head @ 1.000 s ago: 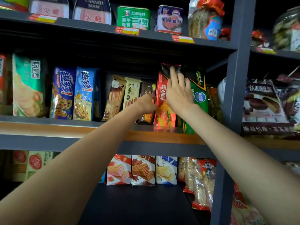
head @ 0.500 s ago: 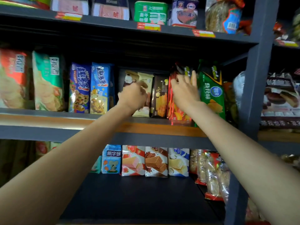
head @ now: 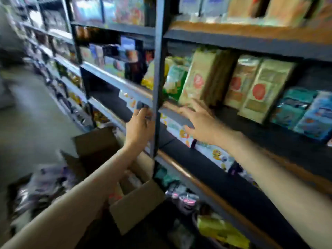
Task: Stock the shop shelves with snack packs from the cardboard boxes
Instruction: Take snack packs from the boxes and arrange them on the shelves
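Shop aisle, grey floor (head: 32, 123), dark metal shelving running away to the left; the view is blurred throughout. Nearest us, low in the frame: an open cardboard box (head: 133, 209) on the floor at the foot of the shelves, with packs inside whose kind we cannot make out, and just left of it a heap of purplish snack packs (head: 46, 180). Above the box, our left hand (head: 139, 127) is raised at the grey upright post (head: 156, 87), fingers loosely extended and holding nothing. Our right hand (head: 200, 121) is spread wide and flat, empty, at the front lip of the middle shelf (head: 172, 115), just below a tan pack with a red disc (head: 197, 79). Further along that shelf: two similar tan packs (head: 258, 88), then teal and blue packs (head: 303, 112). We judge the step in hand to be the turn from shelf to box for the next load; done well, we drop both hands straight to the box, lift a few packs by their top edges, and stand them upright, faces forward, in the open stretch of shelf. No brand, label or price writing is legible anywhere; only red discs on tan fronts can be told.
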`<act>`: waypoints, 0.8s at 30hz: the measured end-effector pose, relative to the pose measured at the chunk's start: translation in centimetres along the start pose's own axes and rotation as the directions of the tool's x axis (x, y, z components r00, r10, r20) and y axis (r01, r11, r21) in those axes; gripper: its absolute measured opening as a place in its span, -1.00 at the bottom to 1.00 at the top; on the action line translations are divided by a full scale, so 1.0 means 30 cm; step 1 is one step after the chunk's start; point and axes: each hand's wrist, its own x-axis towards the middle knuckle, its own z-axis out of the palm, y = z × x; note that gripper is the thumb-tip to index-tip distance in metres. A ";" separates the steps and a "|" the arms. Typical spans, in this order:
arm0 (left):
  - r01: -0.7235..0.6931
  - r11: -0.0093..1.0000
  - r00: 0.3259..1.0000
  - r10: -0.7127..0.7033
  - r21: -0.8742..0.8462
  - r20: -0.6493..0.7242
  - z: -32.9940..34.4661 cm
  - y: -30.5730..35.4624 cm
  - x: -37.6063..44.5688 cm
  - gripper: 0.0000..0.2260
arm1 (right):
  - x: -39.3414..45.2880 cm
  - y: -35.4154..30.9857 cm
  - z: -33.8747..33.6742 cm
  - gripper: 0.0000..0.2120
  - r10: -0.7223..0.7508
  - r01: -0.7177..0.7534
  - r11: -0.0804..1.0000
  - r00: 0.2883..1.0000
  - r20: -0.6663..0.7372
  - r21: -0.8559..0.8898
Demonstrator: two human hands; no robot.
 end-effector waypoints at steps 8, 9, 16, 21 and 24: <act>0.666 0.700 0.731 -0.682 0.258 -0.035 -0.386 -0.801 -0.182 -0.83 | 0.278 -0.254 0.701 -0.60 -0.139 0.014 0.980 0.754 0.641 0.196; 0.687 0.680 0.713 -0.699 0.257 -0.055 -0.408 -0.841 -0.186 -0.78 | 0.317 -0.277 0.764 -0.60 -0.150 0.011 0.979 0.724 0.673 0.206; 0.809 0.519 0.558 -0.826 0.274 -0.082 -0.450 -1.148 -0.130 -0.80 | 0.601 -0.512 1.128 -0.65 -0.296 -0.012 0.909 0.687 0.664 0.417; 0.867 0.389 0.435 -0.895 0.312 -0.092 -0.477 -1.319 -0.167 -0.80 | 0.716 -0.805 1.337 -0.68 -0.519 0.125 0.816 0.588 0.621 0.564; 0.886 0.320 0.363 -0.929 0.335 -0.070 -0.503 -1.386 -0.230 -0.81 | 0.697 -0.968 1.495 -0.71 -0.595 0.250 0.802 0.411 0.691 0.542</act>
